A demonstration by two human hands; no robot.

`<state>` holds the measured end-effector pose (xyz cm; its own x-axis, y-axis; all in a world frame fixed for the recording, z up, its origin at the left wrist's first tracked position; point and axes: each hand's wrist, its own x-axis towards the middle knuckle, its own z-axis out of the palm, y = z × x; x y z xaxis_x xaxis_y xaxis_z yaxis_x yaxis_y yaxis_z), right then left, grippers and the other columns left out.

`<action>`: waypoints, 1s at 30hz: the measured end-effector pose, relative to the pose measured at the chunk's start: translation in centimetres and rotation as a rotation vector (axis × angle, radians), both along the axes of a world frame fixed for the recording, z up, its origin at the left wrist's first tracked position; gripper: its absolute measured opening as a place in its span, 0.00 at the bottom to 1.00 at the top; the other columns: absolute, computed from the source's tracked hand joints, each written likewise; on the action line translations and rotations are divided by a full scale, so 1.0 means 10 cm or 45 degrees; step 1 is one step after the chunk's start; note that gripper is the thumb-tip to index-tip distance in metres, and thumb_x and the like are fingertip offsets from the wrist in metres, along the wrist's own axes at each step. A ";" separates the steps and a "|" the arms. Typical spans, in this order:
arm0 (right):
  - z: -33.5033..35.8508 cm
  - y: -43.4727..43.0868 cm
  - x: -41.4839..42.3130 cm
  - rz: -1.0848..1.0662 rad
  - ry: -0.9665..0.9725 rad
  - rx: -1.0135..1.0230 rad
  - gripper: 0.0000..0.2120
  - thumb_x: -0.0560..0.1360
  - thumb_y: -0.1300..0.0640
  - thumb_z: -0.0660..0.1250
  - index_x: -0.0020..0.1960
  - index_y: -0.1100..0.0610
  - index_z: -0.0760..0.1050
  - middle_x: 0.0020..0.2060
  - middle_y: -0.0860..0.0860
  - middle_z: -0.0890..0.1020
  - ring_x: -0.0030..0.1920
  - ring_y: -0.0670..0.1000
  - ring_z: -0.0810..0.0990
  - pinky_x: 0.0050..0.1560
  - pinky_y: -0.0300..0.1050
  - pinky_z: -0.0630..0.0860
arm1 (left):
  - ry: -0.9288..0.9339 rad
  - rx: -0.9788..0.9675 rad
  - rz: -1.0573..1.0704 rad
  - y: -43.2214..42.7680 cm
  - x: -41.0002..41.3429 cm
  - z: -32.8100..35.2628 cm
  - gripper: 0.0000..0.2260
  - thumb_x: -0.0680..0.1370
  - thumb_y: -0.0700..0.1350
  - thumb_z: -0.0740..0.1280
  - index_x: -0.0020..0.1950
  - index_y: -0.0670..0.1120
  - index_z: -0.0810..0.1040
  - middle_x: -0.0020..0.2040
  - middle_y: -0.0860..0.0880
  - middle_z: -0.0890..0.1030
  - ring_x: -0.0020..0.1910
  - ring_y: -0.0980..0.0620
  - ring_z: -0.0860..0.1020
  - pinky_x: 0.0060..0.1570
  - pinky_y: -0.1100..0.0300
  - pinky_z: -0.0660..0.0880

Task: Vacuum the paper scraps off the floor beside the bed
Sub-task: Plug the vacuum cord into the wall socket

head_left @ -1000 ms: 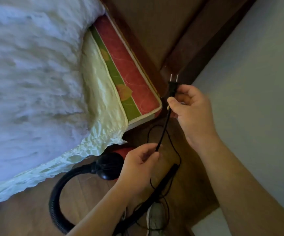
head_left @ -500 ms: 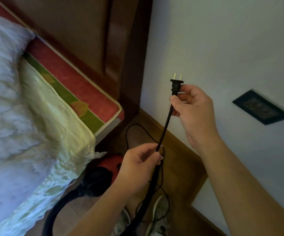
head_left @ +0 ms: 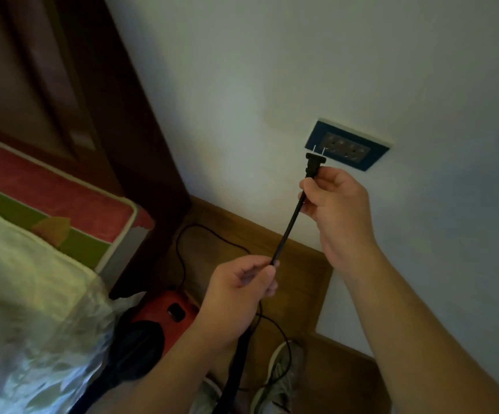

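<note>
My right hand [head_left: 336, 201] pinches the black power cord just below its two-pin plug [head_left: 314, 164], pins pointing up at the lower left corner of a dark wall socket [head_left: 348, 144] but apart from it. Lower down, my left hand [head_left: 240, 286] grips the same cord [head_left: 287, 231], which runs taut between both hands. The red and black vacuum cleaner [head_left: 164, 316] sits on the wooden floor beside the bed [head_left: 33, 279], partly hidden by my left forearm. No paper scraps are visible.
A dark wooden headboard post [head_left: 128, 138] stands left of the socket. Loose cord [head_left: 200, 234] loops on the floor along the wooden skirting [head_left: 302, 249]. My shoes [head_left: 281, 375] show at the bottom, by the vacuum's black wand [head_left: 236, 366].
The view has swung right and up from the bed to the wall. My right hand has carried the plug up close to the socket; my left hand keeps its grip on the cord.
</note>
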<state>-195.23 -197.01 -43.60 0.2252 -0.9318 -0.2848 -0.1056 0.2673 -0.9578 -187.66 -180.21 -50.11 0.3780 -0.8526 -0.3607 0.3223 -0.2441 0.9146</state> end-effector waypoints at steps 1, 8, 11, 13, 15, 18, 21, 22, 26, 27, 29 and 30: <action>-0.02 -0.04 -0.06 -0.029 -0.010 0.023 0.10 0.78 0.62 0.68 0.56 0.52 0.79 0.48 0.48 0.84 0.47 0.47 0.83 0.43 0.39 0.79 | 0.015 -0.010 -0.016 -0.04 -0.04 0.00 0.07 0.81 0.38 0.67 0.54 0.45 0.85 0.40 0.48 0.85 0.41 0.53 0.83 0.44 0.61 0.79; -0.10 -0.29 -0.33 -0.152 -0.040 0.134 0.08 0.78 0.62 0.68 0.55 0.52 0.79 0.50 0.51 0.83 0.49 0.50 0.82 0.46 0.41 0.80 | 0.105 -0.056 -0.070 -0.31 -0.23 -0.02 0.10 0.78 0.32 0.67 0.56 0.42 0.83 0.41 0.47 0.85 0.42 0.50 0.82 0.44 0.59 0.79; -0.14 -0.36 -0.37 -0.176 -0.064 0.159 0.07 0.79 0.62 0.67 0.52 0.50 0.78 0.50 0.52 0.83 0.49 0.50 0.82 0.46 0.41 0.80 | 0.130 -0.051 -0.080 -0.38 -0.27 -0.03 0.11 0.79 0.30 0.66 0.56 0.42 0.83 0.41 0.47 0.85 0.42 0.51 0.82 0.43 0.61 0.79; -0.16 -0.41 -0.37 -0.181 -0.062 0.168 0.08 0.79 0.62 0.67 0.53 0.50 0.78 0.51 0.53 0.83 0.49 0.50 0.83 0.46 0.41 0.80 | 0.130 -0.033 -0.074 -0.42 -0.28 -0.04 0.11 0.79 0.31 0.66 0.56 0.43 0.83 0.41 0.47 0.85 0.42 0.51 0.83 0.44 0.60 0.79; -0.18 -0.45 -0.36 -0.180 -0.070 0.176 0.08 0.79 0.62 0.67 0.53 0.50 0.78 0.51 0.53 0.82 0.48 0.50 0.82 0.45 0.41 0.80 | 0.110 -0.023 -0.065 -0.46 -0.27 -0.05 0.13 0.79 0.31 0.67 0.54 0.47 0.85 0.41 0.46 0.85 0.42 0.50 0.83 0.44 0.59 0.79; -0.20 -0.52 -0.36 -0.175 -0.091 0.195 0.08 0.79 0.62 0.67 0.54 0.51 0.79 0.50 0.53 0.82 0.48 0.50 0.82 0.46 0.41 0.79 | 0.075 -0.015 -0.073 -0.53 -0.27 -0.06 0.16 0.79 0.33 0.68 0.51 0.54 0.88 0.42 0.46 0.86 0.42 0.50 0.83 0.44 0.60 0.79; -0.22 -0.56 -0.36 -0.160 -0.085 0.203 0.08 0.79 0.62 0.66 0.53 0.51 0.79 0.49 0.53 0.83 0.47 0.50 0.81 0.47 0.42 0.79 | 0.034 0.020 -0.088 -0.57 -0.27 -0.08 0.17 0.79 0.34 0.68 0.51 0.57 0.87 0.43 0.46 0.86 0.43 0.50 0.84 0.45 0.60 0.80; -0.23 -0.57 -0.37 -0.149 -0.080 0.200 0.08 0.79 0.62 0.66 0.52 0.51 0.79 0.48 0.53 0.83 0.47 0.50 0.81 0.47 0.42 0.79 | 0.035 0.029 -0.086 -0.57 -0.27 -0.08 0.17 0.79 0.34 0.68 0.51 0.56 0.88 0.43 0.46 0.86 0.43 0.49 0.84 0.45 0.59 0.80; -0.25 -0.58 -0.38 -0.103 -0.074 0.180 0.09 0.79 0.63 0.66 0.52 0.50 0.79 0.47 0.52 0.83 0.46 0.49 0.82 0.46 0.42 0.79 | 0.045 0.045 -0.064 -0.59 -0.27 -0.10 0.12 0.79 0.32 0.68 0.54 0.48 0.85 0.42 0.45 0.86 0.43 0.50 0.84 0.45 0.59 0.81; -0.25 -0.58 -0.39 -0.099 -0.069 0.175 0.09 0.79 0.63 0.66 0.52 0.50 0.79 0.47 0.52 0.83 0.46 0.49 0.82 0.46 0.42 0.79 | 0.045 0.048 -0.065 -0.60 -0.28 -0.10 0.12 0.79 0.32 0.68 0.54 0.46 0.85 0.42 0.45 0.86 0.42 0.50 0.84 0.45 0.59 0.81; -0.25 -0.59 -0.38 -0.103 -0.061 0.165 0.08 0.79 0.63 0.66 0.52 0.50 0.79 0.47 0.52 0.83 0.46 0.49 0.82 0.46 0.41 0.79 | 0.056 0.043 -0.071 -0.61 -0.30 -0.08 0.12 0.79 0.31 0.67 0.55 0.45 0.84 0.42 0.45 0.86 0.42 0.50 0.84 0.45 0.60 0.81; -0.24 -0.60 -0.38 -0.107 -0.060 0.161 0.08 0.79 0.63 0.66 0.53 0.51 0.79 0.47 0.52 0.83 0.46 0.49 0.82 0.46 0.41 0.79 | 0.064 0.036 -0.071 -0.62 -0.31 -0.07 0.11 0.79 0.31 0.67 0.55 0.45 0.84 0.42 0.46 0.86 0.42 0.50 0.84 0.45 0.60 0.81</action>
